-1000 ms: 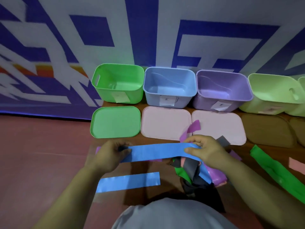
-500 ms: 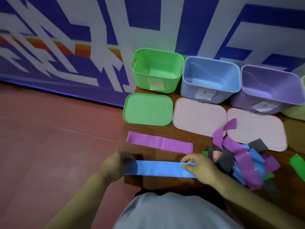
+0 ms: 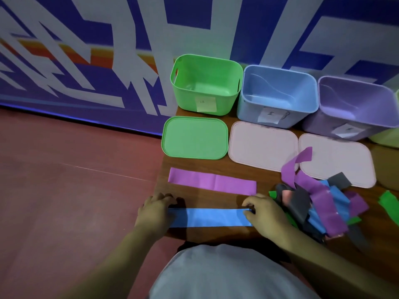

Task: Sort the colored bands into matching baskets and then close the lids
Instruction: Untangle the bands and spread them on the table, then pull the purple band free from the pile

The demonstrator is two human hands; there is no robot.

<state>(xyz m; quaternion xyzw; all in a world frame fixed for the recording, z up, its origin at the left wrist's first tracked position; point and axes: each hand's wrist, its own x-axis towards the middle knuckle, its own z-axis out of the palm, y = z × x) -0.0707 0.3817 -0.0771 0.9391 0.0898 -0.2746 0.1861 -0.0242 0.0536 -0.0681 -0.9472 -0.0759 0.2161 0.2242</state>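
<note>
A blue band lies flat near the table's front edge. My left hand presses its left end and my right hand pinches its right end. Just behind it a purple band lies flat. To the right sits a tangled pile of bands in purple, blue, grey and green. At the back stand open baskets: green, blue and purple. In front of them lie a green lid and two pink lids.
The wooden table ends at its left edge near the green lid, with red floor beyond. A patterned blue and white wall stands behind the baskets. A loose green band lies at the far right. A pale green basket peeks in at the right edge.
The blue band came down from the air onto the table's front edge, laid over another blue band. The view swung left, and the purple band became visible.
</note>
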